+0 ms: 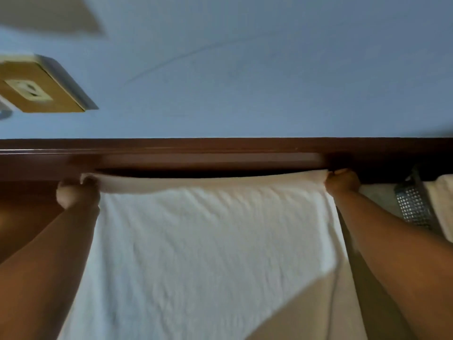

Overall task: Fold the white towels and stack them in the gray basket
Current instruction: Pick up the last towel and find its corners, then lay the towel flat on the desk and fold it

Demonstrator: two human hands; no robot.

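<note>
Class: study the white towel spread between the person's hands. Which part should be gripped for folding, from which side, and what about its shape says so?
Grip the two far corners, one in each hand, coming in from the outer side edges, as the left hand and right hand do. The white towel is a wide rectangle; held so, its far edge runs nearly straight.

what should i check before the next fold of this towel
1. Left hand grips a top corner of the towel: ok, though blurred.
2. Right hand grips the other top corner: ok.
3. Top edge taut between the hands: ok, sagging slightly.
4. Bottom corners even: cannot tell, out of view.
5. Basket close on the right: ok.
6. Room left in the basket: cannot tell.
</note>
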